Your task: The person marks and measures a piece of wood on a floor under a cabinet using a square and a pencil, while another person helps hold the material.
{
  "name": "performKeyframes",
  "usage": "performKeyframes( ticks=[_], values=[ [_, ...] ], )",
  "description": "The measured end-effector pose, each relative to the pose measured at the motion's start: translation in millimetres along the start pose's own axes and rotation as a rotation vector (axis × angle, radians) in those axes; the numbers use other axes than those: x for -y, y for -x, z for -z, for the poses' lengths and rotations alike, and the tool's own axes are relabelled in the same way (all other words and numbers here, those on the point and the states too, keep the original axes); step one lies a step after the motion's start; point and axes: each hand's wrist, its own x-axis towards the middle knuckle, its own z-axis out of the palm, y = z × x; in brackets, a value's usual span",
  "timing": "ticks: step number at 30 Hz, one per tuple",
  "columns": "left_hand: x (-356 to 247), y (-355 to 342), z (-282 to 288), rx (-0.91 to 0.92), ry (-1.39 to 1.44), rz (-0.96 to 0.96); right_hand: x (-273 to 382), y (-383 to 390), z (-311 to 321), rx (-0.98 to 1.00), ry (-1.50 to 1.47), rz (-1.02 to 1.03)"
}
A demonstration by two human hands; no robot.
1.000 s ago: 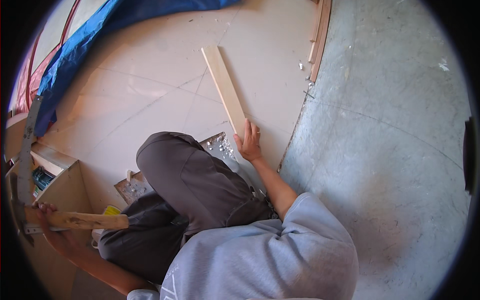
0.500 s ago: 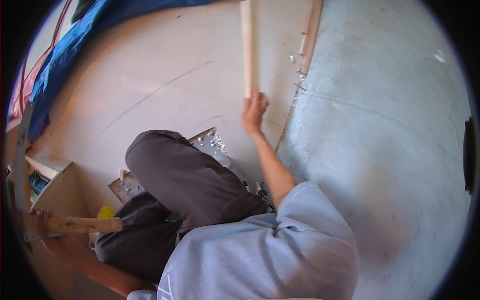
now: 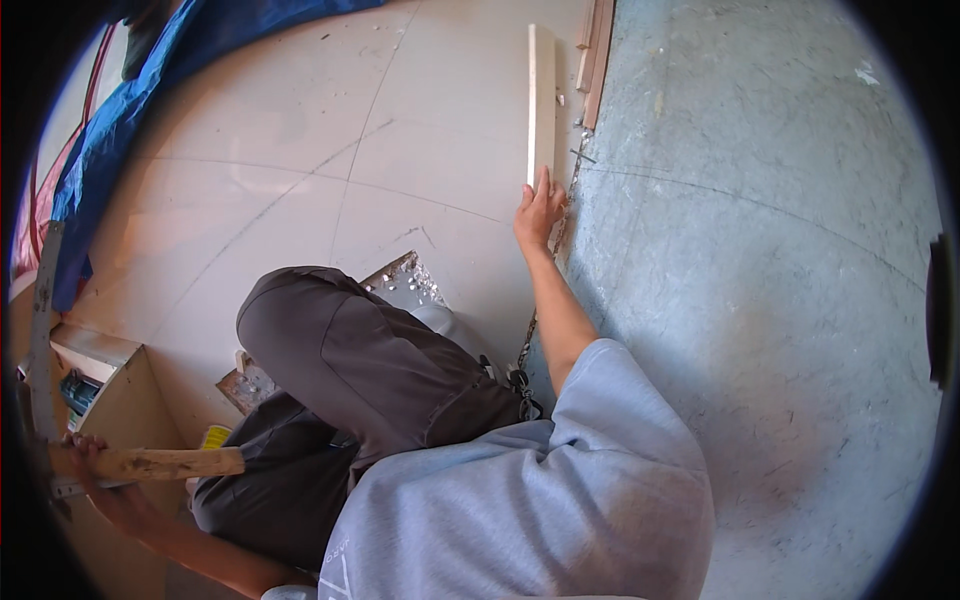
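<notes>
My right hand is stretched out to the far side, its fingers closed on the near end of a pale wooden strip. The strip points away from me beside the seam between the two floor surfaces. At the far left my left hand is closed around a wooden handle. A long grey metal blade rises near the end of that handle; how the two join is too dark to tell. Beside it stands a light wooden box with a dark object inside.
Pencil lines cross the pale board floor. Brown wooden strips lie along the seam with the bluish floor. Cut openings with rubble are near my bent knee. A blue tarp covers the far left.
My right hand and the pale strip have moved a little to the right, toward the seam, and the strip sits lower in view. My left hand keeps its grip on the handle.
</notes>
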Motion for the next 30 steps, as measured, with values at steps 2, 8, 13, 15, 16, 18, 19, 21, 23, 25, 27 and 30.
performKeyframes(
  ticks=[2, 8, 13, 15, 16, 18, 19, 21, 23, 25, 27, 30],
  values=[
    [0.6, 0.9, -5.4, -0.056, -0.028, -0.018, 15.0, 10.7, 2.8, 0.005, -0.086, 0.122],
    [1.5, 7.4, -24.3, -0.084, -0.088, -0.042, 39.8, 85.8, 14.9, 0.217, -0.172, 0.209],
    [1.1, 3.0, -12.3, -0.080, -0.104, -0.009, 13.7, 139.2, 21.9, 0.359, -0.140, 0.250],
    [1.7, -1.0, -7.8, -0.044, -0.092, -0.004, 3.1, 153.3, 26.0, 0.391, -0.132, 0.278],
    [2.0, -2.8, -5.4, -0.026, -0.087, -0.001, -1.3, 159.5, 27.5, 0.419, -0.125, 0.256],
    [-1.1, -2.9, -2.8, -0.029, -0.120, -0.001, -0.6, 165.0, 29.7, 0.475, -0.123, 0.218],
    [-4.7, -1.5, -2.8, -0.034, -0.139, -0.007, 3.6, 163.5, 30.8, 0.450, -0.084, 0.235],
    [3.3, 5.5, -1.3, -0.080, -0.359, -0.177, 13.6, 161.4, 31.2, 0.400, -0.012, 0.272],
    [5.4, 2.5, -9.0, -0.057, -0.323, -0.167, 45.3, 129.3, 30.6, 0.352, -0.067, 0.338],
    [2.5, -2.3, -24.8, 0.026, -0.026, 0.017, 80.2, 86.3, 24.1, 0.341, -0.072, 0.365],
    [1.8, -0.2, -32.4, -0.030, -0.068, -0.014, 102.4, 67.5, 6.8, 0.404, -0.077, 0.340],
    [2.3, 0.2, -38.2, -0.071, -0.107, -0.023, 98.2, 75.2, -2.5, 0.407, -0.144, 0.279]
  ],
)
